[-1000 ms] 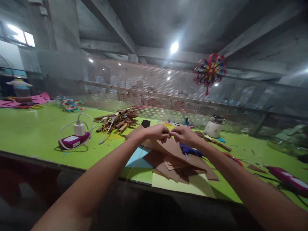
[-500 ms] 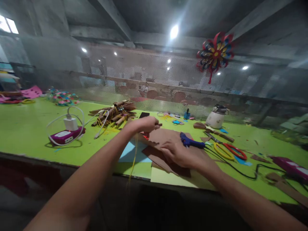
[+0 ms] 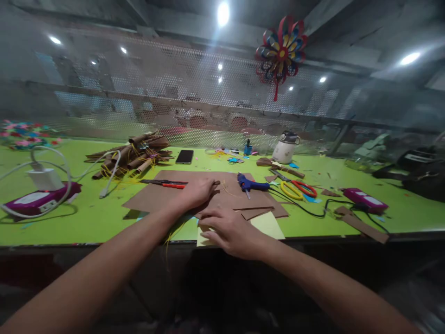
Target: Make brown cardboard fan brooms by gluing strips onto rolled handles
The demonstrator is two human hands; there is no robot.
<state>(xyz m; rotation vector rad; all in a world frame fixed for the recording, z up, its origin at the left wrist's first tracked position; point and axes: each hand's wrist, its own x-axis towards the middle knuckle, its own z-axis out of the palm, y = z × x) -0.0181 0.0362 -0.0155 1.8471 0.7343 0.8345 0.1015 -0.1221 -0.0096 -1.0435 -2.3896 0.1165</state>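
My left hand [image 3: 198, 192] is closed at the fingertips on a small brown paper piece [image 3: 216, 183], low over a brown cardboard sheet [image 3: 163, 200]. My right hand [image 3: 234, 232] is just nearer to me at the sheet's front edge, its fingers apart and loosely bent, holding nothing visible. Yellow strings [image 3: 169, 239] hang over the table's front edge by my left forearm. A red-handled tool with a dark, narrow end [image 3: 167, 184] lies left of my left hand. To the right, a blue glue gun [image 3: 253, 183] rests on the cardboard, and pale yellow paper [image 3: 269, 226] shows beneath.
Rolled brown paper pieces with yellow strings [image 3: 135, 155] are piled back left, beside a phone [image 3: 184, 157]. Scissors with yellow and red handles [image 3: 295, 189] and a white jar [image 3: 285, 148] are at right. Purple power strips [image 3: 365, 200] with cords sit on both sides.
The view has turned right. My left hand has come down and nearer with the brown piece, uncovering the phone and the red-handled tool. My right hand has drawn back towards the front edge.
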